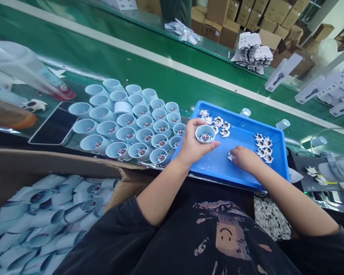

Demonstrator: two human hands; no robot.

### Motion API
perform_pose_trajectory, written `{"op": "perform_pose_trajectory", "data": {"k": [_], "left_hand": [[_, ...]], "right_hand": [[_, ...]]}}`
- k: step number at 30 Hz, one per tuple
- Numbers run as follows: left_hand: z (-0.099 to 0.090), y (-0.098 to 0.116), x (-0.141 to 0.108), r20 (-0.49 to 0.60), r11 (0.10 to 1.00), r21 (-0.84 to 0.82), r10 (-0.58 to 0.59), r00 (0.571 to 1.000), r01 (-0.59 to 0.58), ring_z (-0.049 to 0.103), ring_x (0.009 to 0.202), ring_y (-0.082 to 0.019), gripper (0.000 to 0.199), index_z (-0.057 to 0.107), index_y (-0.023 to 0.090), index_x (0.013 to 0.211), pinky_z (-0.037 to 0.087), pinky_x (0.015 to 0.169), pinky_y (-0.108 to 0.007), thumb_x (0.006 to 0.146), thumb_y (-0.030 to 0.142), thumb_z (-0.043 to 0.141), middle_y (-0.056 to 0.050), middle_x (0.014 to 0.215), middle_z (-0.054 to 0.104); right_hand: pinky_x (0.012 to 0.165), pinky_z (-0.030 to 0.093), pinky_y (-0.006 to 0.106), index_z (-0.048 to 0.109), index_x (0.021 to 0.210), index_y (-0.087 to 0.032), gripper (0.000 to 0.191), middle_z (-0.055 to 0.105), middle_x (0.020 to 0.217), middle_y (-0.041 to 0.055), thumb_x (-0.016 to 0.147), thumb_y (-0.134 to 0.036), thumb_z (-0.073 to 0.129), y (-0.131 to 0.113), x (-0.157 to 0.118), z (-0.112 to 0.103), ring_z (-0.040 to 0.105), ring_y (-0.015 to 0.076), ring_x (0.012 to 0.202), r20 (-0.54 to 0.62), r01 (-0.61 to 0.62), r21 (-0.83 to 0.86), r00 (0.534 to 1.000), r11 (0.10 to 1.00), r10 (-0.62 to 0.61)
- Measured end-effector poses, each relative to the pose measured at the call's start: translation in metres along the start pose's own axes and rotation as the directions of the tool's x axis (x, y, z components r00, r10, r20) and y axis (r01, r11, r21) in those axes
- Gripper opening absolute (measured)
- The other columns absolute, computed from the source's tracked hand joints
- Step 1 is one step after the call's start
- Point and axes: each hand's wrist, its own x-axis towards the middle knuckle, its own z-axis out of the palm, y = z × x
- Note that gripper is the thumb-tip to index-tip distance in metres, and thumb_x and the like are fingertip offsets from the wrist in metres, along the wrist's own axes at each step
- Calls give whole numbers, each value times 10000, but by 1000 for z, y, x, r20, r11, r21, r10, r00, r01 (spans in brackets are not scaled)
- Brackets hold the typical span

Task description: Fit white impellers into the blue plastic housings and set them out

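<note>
**Left hand's got a cup, right hand's down in the tray**

Watching this one from my remote seat, and the hands are apart over the tray. Closest in, the left hand (193, 142) wraps around a pale blue plastic cup (205, 134), mouth up, with a dark, red-flecked part inside. It's too small for me to say what that part is. The right hand (245, 159) is curled over a small white piece (231, 156) on the floor of a blue plastic tray (246, 115), and I can't tell whether it's pinching the piece or just resting on it.

Tip from here: fingers on the cup's outer wall keep the opening clear, and a piece that small looks easiest to take by its edge.

More white star-shaped pieces (263, 147) sit in loose groups at the tray's right and upper left. Left of the tray, a tight cluster of matching cups (126, 122) lies tilted, with a phone (54, 124) beyond it. At lower left, a cardboard box (46, 164) holds more blue-white cups. Farther off are a green conveyor belt (172, 76), a stack of printed white cards (252, 51), and brown cartons (275, 19) at the upper right.
</note>
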Motion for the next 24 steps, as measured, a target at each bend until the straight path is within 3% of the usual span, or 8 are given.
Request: {"op": "perform_pose_trajectory", "data": {"k": [3, 5, 8, 11, 14, 16, 20, 24], "left_hand": [[-6, 14, -5, 109, 976, 216, -35, 993, 11, 618, 1012, -241, 527, 522, 210, 1016, 496, 908, -415, 620, 363, 834, -66, 1075, 622], [-8, 26, -9, 240, 951, 311, -69, 968, -10, 622, 1038, -250, 437, 565, 209, 1031, 484, 936, -428, 670, 313, 789, -64, 1079, 653], [-5, 42, -17, 420, 916, 394, -109, 901, -73, 634, 1037, -248, 411, 584, 219, 1078, 492, 922, -417, 693, 232, 723, -57, 1108, 670], [6, 50, -24, 508, 869, 470, -126, 852, -153, 637, 1021, -256, 409, 574, 215, 1073, 484, 912, -425, 689, 232, 713, -56, 1086, 678], [19, 54, -30, 545, 833, 511, -125, 829, -211, 636, 996, -266, 404, 564, 202, 1051, 477, 892, -432, 710, 326, 741, -66, 1050, 682], [25, 56, -33, 558, 813, 525, -103, 824, -254, 631, 1006, -270, 375, 555, 205, 1054, 471, 900, -437, 751, 364, 708, -75, 1058, 679], [33, 54, -41, 583, 777, 489, 47, 811, -397, 618, 1040, -266, 307, 511, 214, 1114, 420, 1005, -472, 812, 240, 556, -91, 1089, 666], [37, 49, -48, 512, 760, 464, 190, 838, -456, 618, 1022, -264, 366, 478, 206, 1160, 479, 936, -434, 797, 182, 511, -97, 1065, 659]], "right_hand": [[891, 499, 423, 609, 967, -105, 77, 580, 983, 70, 929, -167, 634, -5, -1, -3, 578, 210, 926, -86, -13, 155, 996, 988, 27], [874, 503, 415, 600, 997, -110, 108, 589, 974, 85, 919, -184, 609, -5, -10, -9, 589, 212, 897, -165, 48, 309, 986, 950, 4], [786, 539, 348, 538, 1144, -130, 293, 607, 991, 101, 969, -350, 453, -6, -31, -18, 615, 187, 815, -265, 221, 550, 961, 805, -83], [690, 550, 319, 491, 1170, -132, 460, 620, 899, 91, 979, -478, 255, -10, -51, -20, 618, 176, 722, -353, 351, 686, 927, 638, -130], [670, 526, 307, 540, 1094, -158, 402, 612, 888, 80, 946, -493, 375, -20, -66, -22, 604, 181, 736, -439, 410, 715, 894, 566, -92], [711, 497, 308, 598, 1062, -182, 276, 599, 940, 70, 912, -400, 521, -28, -75, -26, 579, 175, 770, -505, 434, 665, 861, 608, -62], [703, 440, 309, 675, 961, -178, 138, 535, 905, 62, 901, -207, 554, -42, -81, -31, 525, 172, 765, -618, 440, 335, 770, 833, -158], [681, 429, 293, 708, 927, -198, 103, 460, 844, 42, 897, -184, 610, -44, -69, -27, 507, 170, 757, -659, 442, 238, 728, 865, -190]]}}
